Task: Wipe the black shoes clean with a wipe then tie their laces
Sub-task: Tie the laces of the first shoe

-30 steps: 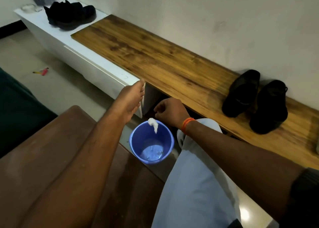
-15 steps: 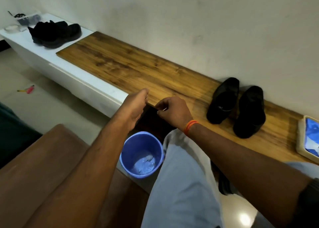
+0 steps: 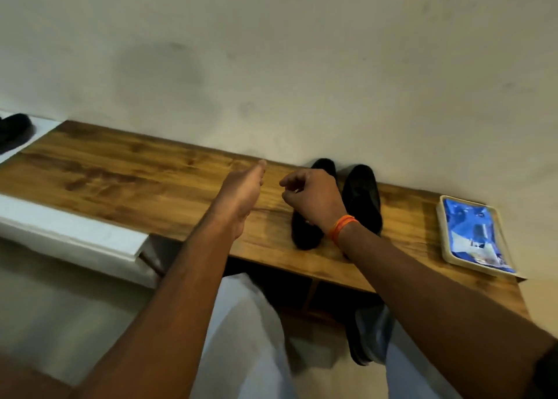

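Left hand: left hand (image 3: 241,193) reaches forward over the wooden bench top (image 3: 126,181), fingers straight and together, holding nothing.
Right hand: right hand (image 3: 312,199) hangs over the heel end of the left shoe of the pair, fingers curled inward with thumb close to the forefinger; whether anything small is pinched there cannot be told.
Wristband: orange band (image 3: 342,228) round the right wrist.
Black shoes: pair of black shoes (image 3: 363,199) standing side by side on the bench top, toes toward the wall (image 3: 271,66), just right of centre; the left one is partly hidden behind the right hand and wrist. Laces not discernible.
Wipes: blue packet (image 3: 475,235) lying in a pale tray (image 3: 441,226) on the bench top, to the right of the shoes and apart from them.
Other shoe: a dark shoe (image 3: 13,130) at the far left edge, on a white surface (image 3: 45,127) beside the wood.
Cabinet: white cabinet front (image 3: 69,232) below the bench's left part.
Legs: pale trousers (image 3: 241,338) in the foreground, under the arms.
Image quality: some motion blur throughout.
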